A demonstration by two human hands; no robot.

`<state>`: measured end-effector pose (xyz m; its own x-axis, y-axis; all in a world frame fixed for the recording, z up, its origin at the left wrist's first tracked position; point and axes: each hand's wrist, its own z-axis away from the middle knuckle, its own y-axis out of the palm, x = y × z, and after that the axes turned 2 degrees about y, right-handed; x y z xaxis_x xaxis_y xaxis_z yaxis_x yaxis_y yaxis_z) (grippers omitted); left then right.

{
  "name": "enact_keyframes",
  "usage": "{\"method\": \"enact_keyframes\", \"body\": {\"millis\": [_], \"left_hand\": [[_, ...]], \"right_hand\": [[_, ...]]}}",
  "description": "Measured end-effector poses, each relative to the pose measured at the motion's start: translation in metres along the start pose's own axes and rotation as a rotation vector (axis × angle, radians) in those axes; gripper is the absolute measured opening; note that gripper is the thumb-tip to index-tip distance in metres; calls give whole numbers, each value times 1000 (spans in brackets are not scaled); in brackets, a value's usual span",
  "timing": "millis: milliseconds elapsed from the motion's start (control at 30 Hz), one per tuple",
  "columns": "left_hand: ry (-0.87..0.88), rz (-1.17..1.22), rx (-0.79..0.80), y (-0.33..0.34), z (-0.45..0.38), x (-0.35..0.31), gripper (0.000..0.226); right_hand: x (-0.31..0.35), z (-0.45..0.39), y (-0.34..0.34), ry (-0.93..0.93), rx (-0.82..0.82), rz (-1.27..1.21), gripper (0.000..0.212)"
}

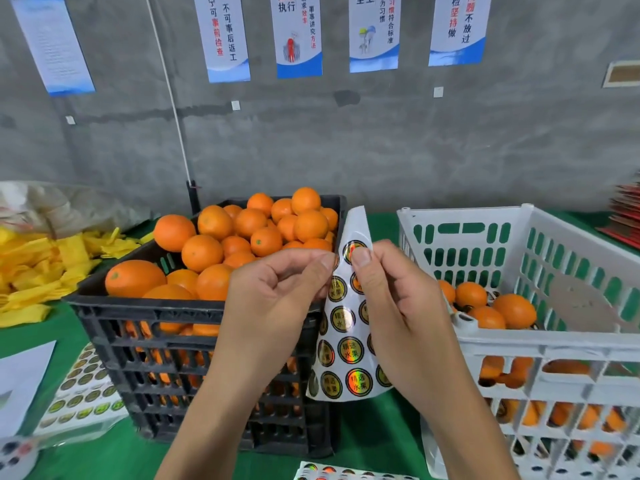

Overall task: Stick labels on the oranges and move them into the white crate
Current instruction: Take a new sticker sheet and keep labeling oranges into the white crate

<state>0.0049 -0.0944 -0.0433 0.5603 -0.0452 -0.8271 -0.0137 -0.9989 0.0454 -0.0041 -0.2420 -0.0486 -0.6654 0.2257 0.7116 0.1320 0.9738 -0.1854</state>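
While the black crate [194, 327] on the left is heaped with oranges [242, 237] above its rim, the white crate [540, 344] on the right holds only a few oranges [491, 308] on its bottom. Between both crates, the label sheet [346, 327] is held upright, its long axis nearly vertical, the top end curling away toward the wall. The left hand [273, 306] pinches the sheet's left edge with curled fingers; the right hand [398, 306] presses its thumb on a round label [354, 251] near the top. More label sheets [86, 393] lie on the green counter [367, 431]. Behind stands a grey concrete wall [381, 140] with hanging posters [298, 36], and yellow wrappers [45, 268] are piled at far left.
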Motion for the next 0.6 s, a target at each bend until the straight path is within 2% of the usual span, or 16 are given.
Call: {"method": "enact_keyframes", "body": {"millis": [167, 300, 600], "left_hand": [[71, -51, 74, 0, 1, -3, 20], [123, -82, 17, 0, 0, -1, 20], [-7, 74, 29, -1, 0, -2, 23]], "right_hand": [[-3, -1, -2, 21, -64, -66, 34], [-4, -1, 0, 47, -80, -102, 26], [-5, -1, 4, 37, -81, -59, 28]]}}
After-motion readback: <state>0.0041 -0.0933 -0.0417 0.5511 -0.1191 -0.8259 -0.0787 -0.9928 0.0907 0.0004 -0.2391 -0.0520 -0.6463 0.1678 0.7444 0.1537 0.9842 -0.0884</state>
